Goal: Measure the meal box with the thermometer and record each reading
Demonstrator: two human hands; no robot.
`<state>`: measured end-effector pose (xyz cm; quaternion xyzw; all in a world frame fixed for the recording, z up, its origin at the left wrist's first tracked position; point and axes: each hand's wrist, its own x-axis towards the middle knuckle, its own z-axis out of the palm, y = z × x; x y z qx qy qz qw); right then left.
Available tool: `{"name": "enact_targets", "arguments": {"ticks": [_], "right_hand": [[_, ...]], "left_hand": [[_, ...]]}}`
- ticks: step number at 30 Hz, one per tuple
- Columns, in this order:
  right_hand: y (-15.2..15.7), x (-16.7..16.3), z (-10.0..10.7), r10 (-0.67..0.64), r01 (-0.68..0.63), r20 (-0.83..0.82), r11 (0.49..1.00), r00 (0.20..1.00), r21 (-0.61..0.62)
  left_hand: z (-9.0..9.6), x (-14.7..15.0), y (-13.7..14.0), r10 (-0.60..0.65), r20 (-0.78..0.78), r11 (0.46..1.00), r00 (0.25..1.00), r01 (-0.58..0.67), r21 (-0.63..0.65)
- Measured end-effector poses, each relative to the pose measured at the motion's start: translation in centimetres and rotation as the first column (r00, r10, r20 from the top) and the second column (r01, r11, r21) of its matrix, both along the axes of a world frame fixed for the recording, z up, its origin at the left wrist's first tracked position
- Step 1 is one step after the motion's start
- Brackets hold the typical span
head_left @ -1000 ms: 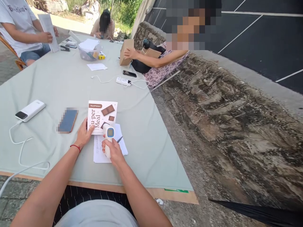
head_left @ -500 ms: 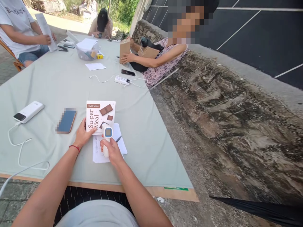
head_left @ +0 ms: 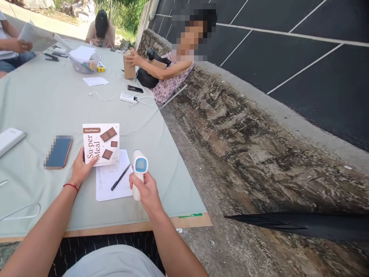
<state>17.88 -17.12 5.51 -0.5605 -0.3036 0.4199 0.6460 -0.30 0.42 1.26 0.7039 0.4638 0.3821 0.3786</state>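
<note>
My left hand (head_left: 82,165) grips the lower left edge of a white box (head_left: 96,140) printed "Su-per Meal" with brown chocolate pieces, its thumb across the front. My right hand (head_left: 147,188) is wrapped round the handle of a white infrared thermometer (head_left: 136,181). The thermometer has a blue-framed screen facing me and stands apart from the box, to its right. Beneath and between my hands lie sheets of paper (head_left: 105,188) with writing, and a black pen (head_left: 121,177) rests on them. A phone (head_left: 59,152) lies left of my left hand.
A white power bank (head_left: 10,140) and its cable lie at the left. Farther off are a plastic basket (head_left: 83,66) with papers, a black phone (head_left: 135,89) and a white labelled device (head_left: 128,98). One person at the right holds a cardboard box (head_left: 129,66); two others sit farther back.
The thermometer has moved right, away from the front of the box, uncovering the pen and the box's lower corner. My view has turned to the right. Across the table, a person's hand has shifted on the cardboard box.
</note>
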Motion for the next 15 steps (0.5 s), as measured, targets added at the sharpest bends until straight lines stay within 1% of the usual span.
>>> {"name": "enact_targets", "arguments": {"ticks": [3, 5, 7, 9, 10, 11, 12, 13, 14, 15], "right_hand": [[-0.6, 0.4, 0.3, -0.010, 0.010, 0.035, 1.000, 0.999, 0.009], [-0.6, 0.8, 0.1, -0.007, 0.007, 0.064, 1.000, 0.998, 0.007], [-0.3, 1.5, -0.6, -0.032, 0.033, 0.120, 0.999, 0.992, -0.005], [0.3, 2.8, -1.8, -0.100, 0.114, 0.239, 0.993, 0.966, -0.044], [0.7, 3.7, -2.7, -0.143, 0.179, 0.329, 0.981, 0.933, -0.079], [1.1, 4.7, -3.6, -0.158, 0.240, 0.446, 0.962, 0.881, -0.132], [1.5, 5.8, -4.6, -0.155, 0.313, 0.568, 0.930, 0.809, -0.191], [1.8, 6.8, -5.6, -0.112, 0.367, 0.665, 0.894, 0.738, -0.258], [2.0, 7.8, -6.5, -0.038, 0.396, 0.733, 0.860, 0.679, -0.322], [2.0, 8.7, -7.3, 0.039, 0.401, 0.779, 0.840, 0.626, -0.364]], "left_hand": [[0.0, 0.0, 0.1, 0.001, -0.010, 1.000, 1.000, -0.001, 0.012], [0.1, -0.1, 0.1, 0.003, -0.022, 1.000, 1.000, -0.002, 0.014], [0.1, -0.1, 0.1, 0.007, -0.033, 1.000, 0.999, -0.007, 0.002], [0.0, -0.1, 0.1, 0.007, -0.034, 1.000, 0.999, -0.007, -0.009], [-0.1, -0.2, 0.1, 0.000, -0.023, 1.000, 1.000, 0.000, -0.008], [-0.2, -0.2, 0.2, -0.013, -0.005, 1.000, 1.000, 0.013, -0.001], [-0.3, -0.2, 0.2, -0.028, 0.020, 1.000, 0.999, 0.028, 0.011], [-0.4, -0.3, 0.1, -0.043, 0.047, 0.999, 0.998, 0.042, 0.022], [-0.4, -0.3, 0.1, -0.054, 0.078, 0.998, 0.995, 0.052, 0.029], [-0.5, -0.3, 0.1, -0.060, 0.111, 0.998, 0.992, 0.057, 0.030]]}}
